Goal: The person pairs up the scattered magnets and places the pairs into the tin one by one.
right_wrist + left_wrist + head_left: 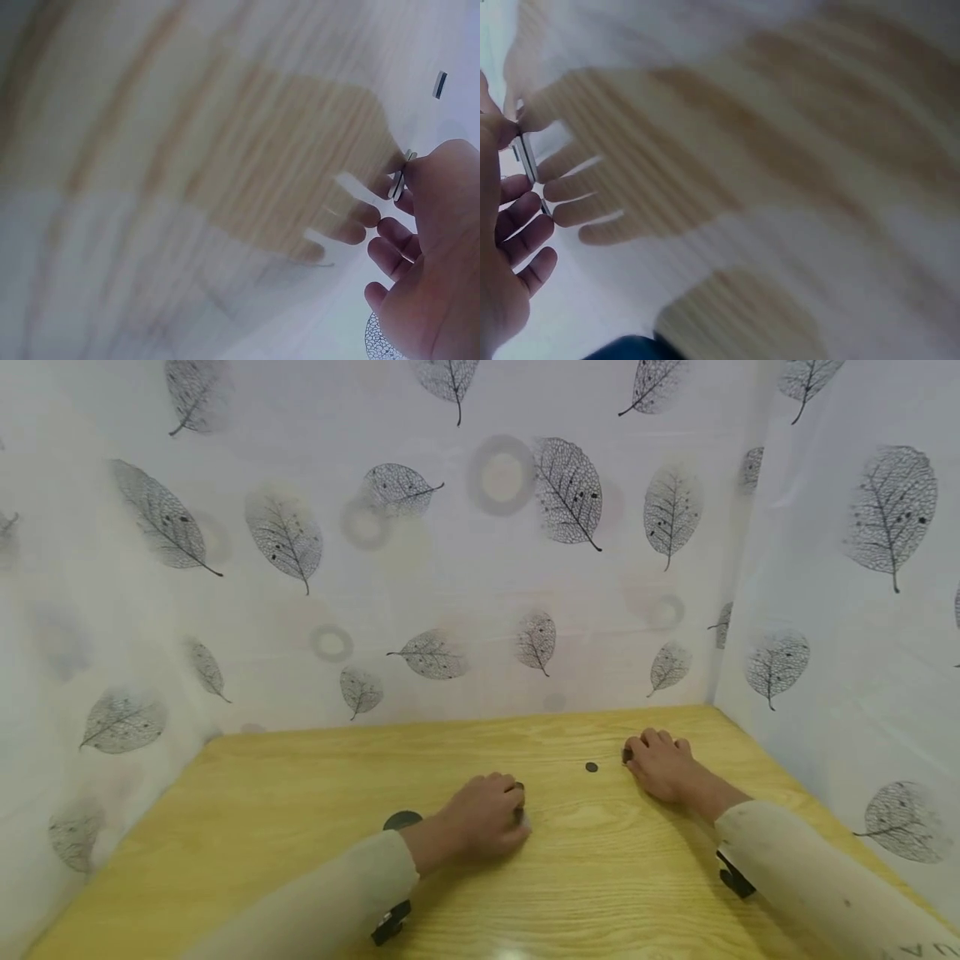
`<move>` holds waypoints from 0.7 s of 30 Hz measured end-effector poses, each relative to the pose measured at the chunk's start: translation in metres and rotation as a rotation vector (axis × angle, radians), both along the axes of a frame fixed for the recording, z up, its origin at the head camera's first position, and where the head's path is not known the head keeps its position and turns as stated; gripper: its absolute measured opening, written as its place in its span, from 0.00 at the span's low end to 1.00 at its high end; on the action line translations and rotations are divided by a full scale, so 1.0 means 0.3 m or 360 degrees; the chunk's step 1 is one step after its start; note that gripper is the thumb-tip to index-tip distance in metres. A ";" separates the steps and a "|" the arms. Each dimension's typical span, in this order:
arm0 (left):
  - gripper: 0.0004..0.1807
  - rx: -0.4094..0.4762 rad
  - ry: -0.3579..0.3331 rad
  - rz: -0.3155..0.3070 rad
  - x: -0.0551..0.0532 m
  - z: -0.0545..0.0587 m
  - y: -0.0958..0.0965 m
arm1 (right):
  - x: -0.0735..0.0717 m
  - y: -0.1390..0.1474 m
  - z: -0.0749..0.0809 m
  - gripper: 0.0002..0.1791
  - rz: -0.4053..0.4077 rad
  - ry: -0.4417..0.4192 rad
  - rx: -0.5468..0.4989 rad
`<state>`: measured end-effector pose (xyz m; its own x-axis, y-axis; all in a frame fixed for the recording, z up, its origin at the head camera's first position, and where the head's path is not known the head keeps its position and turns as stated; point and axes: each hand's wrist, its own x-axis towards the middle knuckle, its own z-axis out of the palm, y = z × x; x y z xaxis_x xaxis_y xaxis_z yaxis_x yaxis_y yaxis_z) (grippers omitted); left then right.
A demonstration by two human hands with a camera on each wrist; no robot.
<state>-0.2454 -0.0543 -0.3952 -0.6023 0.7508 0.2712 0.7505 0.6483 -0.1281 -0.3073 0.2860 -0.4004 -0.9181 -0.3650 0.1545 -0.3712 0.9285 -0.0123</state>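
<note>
Near the middle of the table, my left hand [480, 820] pinches a small thin disc, its edge [527, 157] showing between thumb and fingers in the left wrist view. A second thin sliver [546, 208] shows by those fingertips; what it is I cannot tell. Farther right and back, my right hand [662, 767] pinches a small dark disc [627, 757] low over the wood. Its thin edge [399, 180] looks doubled in the right wrist view; whether that is one disc or two is unclear. Between the hands a small dark disc [592, 767] lies flat on the table.
A larger dark round thing [402, 819] is partly hidden behind the left wrist. The yellow wood-grain table [300, 793] meets leaf-patterned white sheets [465, 577] at the back and sides. Dark devices [735, 875] are strapped under both sleeves.
</note>
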 end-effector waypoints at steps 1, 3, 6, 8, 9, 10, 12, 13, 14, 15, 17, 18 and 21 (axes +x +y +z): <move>0.11 0.0010 0.0009 -0.0010 0.002 0.001 -0.004 | 0.002 0.000 0.001 0.09 0.0004 0.0000 -0.0002; 0.10 0.0012 0.0020 -0.0015 0.004 0.003 -0.014 | 0.007 -0.002 0.004 0.08 0.0017 0.0006 -0.0007; 0.10 -0.0026 0.0007 0.0011 0.005 0.001 -0.029 | 0.013 -0.003 0.004 0.08 0.0015 0.0012 -0.0010; 0.11 -0.0063 -0.0013 0.0030 0.005 -0.002 -0.036 | 0.018 -0.001 0.002 0.08 0.0002 0.0011 -0.0010; 0.12 -0.0083 -0.0019 0.0032 0.004 -0.004 -0.038 | 0.021 0.000 0.000 0.07 -0.0008 0.0005 -0.0008; 0.13 -0.0103 -0.0027 0.0033 0.003 -0.006 -0.039 | 0.021 0.003 -0.003 0.07 -0.0019 -0.0002 0.0001; 0.14 -0.0135 -0.0025 0.0023 0.003 -0.008 -0.041 | 0.022 0.002 -0.007 0.07 -0.0026 -0.0015 -0.0004; 0.15 -0.0157 -0.0012 0.0023 0.004 -0.008 -0.042 | 0.021 0.000 -0.008 0.06 -0.0022 -0.0021 -0.0022; 0.16 -0.0171 0.0001 0.0027 0.004 -0.007 -0.043 | 0.019 -0.003 -0.009 0.06 -0.0018 -0.0026 -0.0043; 0.15 -0.0180 0.0017 0.0032 0.004 -0.006 -0.044 | 0.016 -0.006 -0.011 0.06 -0.0018 -0.0032 -0.0067; 0.15 -0.0183 0.0042 0.0041 0.004 -0.003 -0.045 | 0.011 -0.016 -0.014 0.05 -0.0017 -0.0032 -0.0115; 0.14 -0.0180 0.0050 0.0044 0.002 -0.003 -0.045 | 0.008 -0.019 -0.017 0.05 -0.0024 -0.0032 -0.0130; 0.13 -0.0158 0.0036 0.0035 -0.002 -0.008 -0.041 | 0.008 -0.022 -0.026 0.07 -0.0035 -0.0023 -0.0154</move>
